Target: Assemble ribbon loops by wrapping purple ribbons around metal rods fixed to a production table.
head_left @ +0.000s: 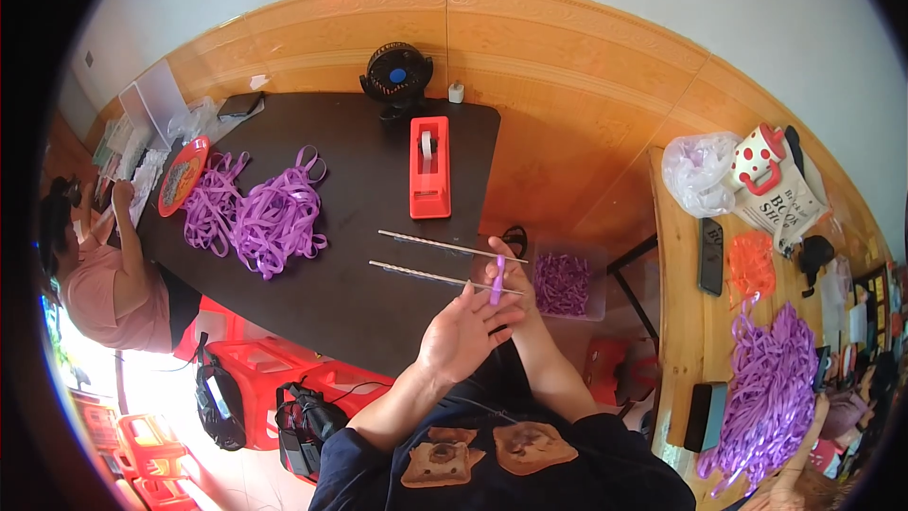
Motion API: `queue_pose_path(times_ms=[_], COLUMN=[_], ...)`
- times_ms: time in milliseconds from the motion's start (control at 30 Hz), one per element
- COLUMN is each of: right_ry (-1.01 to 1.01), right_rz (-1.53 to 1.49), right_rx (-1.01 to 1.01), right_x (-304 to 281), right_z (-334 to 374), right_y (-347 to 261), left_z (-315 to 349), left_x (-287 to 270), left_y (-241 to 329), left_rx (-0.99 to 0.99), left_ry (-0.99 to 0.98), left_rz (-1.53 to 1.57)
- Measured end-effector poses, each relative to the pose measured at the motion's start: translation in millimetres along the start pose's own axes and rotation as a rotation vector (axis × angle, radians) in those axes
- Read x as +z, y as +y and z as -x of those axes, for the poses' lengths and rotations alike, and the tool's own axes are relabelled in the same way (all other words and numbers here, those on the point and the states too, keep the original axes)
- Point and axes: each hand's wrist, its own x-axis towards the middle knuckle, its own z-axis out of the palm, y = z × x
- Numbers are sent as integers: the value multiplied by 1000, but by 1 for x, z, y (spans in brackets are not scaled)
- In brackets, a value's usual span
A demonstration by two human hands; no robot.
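Observation:
Two thin metal rods, an upper rod (435,243) and a lower rod (416,273), stretch side by side to the left over the table's edge. A short purple ribbon (497,282) spans both rods near their right ends. My right hand (515,276) is closed around that end, partly hidden behind the rods and ribbon. My left hand (461,331) lies palm up just below, its fingers stretched out and apart. Its raised thumb or fingertip is at the lower rod; whether it touches, I cannot tell.
On the dark table (369,189) are a red tape dispenser (430,170), a black fan (396,74), purple ribbon heaps (279,222) and a red plate (183,175). A bin of purple pieces (565,284) stands below. A person (118,274) sits left; more ribbon (766,388) covers the wooden table.

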Motion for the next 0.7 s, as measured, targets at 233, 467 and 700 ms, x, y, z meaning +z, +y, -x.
queue_pose_path(times_ms=[233, 467, 700], right_ry=[-228, 103, 311], right_rz=[-323, 2, 260], right_rx=[-32, 36, 78], right_x=[-46, 8, 36], right_z=[0, 15, 10], right_y=[35, -3, -28], left_z=[-2, -2, 2], left_x=[0, -3, 3], left_y=[-2, -1, -10], left_rx=[-19, 7, 55], left_ry=[1, -24, 77], left_rz=[16, 17, -164])
